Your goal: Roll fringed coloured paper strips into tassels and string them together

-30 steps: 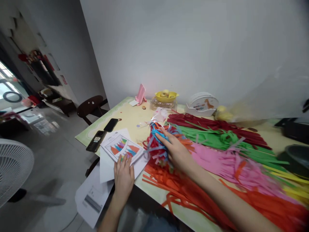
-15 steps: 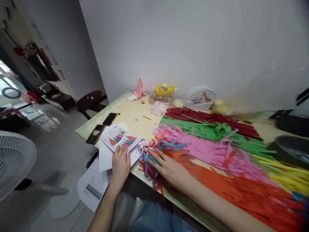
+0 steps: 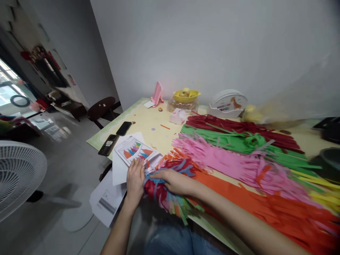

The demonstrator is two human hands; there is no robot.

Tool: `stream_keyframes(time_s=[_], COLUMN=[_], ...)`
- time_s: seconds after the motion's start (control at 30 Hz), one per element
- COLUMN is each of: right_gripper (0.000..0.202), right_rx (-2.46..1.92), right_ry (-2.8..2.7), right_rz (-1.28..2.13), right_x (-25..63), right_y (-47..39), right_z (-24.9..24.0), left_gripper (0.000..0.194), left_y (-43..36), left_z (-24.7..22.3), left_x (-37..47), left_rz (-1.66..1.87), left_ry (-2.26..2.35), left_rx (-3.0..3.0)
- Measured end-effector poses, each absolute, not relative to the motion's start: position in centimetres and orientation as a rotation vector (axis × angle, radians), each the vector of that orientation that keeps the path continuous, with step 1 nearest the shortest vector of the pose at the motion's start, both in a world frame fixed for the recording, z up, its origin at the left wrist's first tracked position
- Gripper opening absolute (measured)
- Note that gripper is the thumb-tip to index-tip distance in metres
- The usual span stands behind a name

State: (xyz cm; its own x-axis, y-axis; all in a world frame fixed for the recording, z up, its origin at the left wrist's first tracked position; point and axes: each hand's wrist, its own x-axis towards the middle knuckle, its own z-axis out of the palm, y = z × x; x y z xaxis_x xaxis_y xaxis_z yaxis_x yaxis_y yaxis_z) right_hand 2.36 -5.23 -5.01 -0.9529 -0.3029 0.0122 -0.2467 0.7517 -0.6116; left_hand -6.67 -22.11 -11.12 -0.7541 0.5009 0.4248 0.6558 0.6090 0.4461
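Note:
A bundle of crepe paper streamers (image 3: 155, 191) in red, blue, orange and green lies across the near table edge, its strips hanging over it. My right hand (image 3: 170, 180) is closed around its upper part, with blue strips under the fingers. White ribbon shows near its tied end, partly hidden between my hands. My left hand (image 3: 135, 179) lies beside that end, fingers stretched out over the lower edge of a sheet with a coloured picture (image 3: 136, 150). White papers (image 3: 118, 169) are under the sheet.
Fringed strips in pink (image 3: 225, 159), orange (image 3: 255, 205), green (image 3: 223, 138) and dark red (image 3: 239, 127) cover the table's right side. Two phones (image 3: 124, 128) are at the left edge. A yellow fruit bowl (image 3: 186, 96) stands at the back. A fan (image 3: 21, 177) stands left.
My right hand has gone from lying spread on the bundle to gripping it. The bundle has turned, and green and yellow strips now show. My left hand stays at the sheet.

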Motion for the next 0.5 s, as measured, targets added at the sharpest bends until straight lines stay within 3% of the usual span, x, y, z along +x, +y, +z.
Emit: stream_keyframes(time_s=[0.33,0.5], right_gripper=[0.069,0.066], right_rx=[-0.282,-0.106], right_ry=[2.874,3.03], right_rz=[-0.97,-0.907], right_x=[1.8,1.9], right_y=[-4.6,-6.1], right_z=[-4.5,-5.1], left_gripper=[0.04,0.06], left_y=[-22.0,-22.6], left_z=[-10.7,-10.9], left_x=[-5.9,-5.2], left_rz=[-1.008,-0.938], left_ry=[-2.539,-2.574], left_rx=[-0.907,-1.019])
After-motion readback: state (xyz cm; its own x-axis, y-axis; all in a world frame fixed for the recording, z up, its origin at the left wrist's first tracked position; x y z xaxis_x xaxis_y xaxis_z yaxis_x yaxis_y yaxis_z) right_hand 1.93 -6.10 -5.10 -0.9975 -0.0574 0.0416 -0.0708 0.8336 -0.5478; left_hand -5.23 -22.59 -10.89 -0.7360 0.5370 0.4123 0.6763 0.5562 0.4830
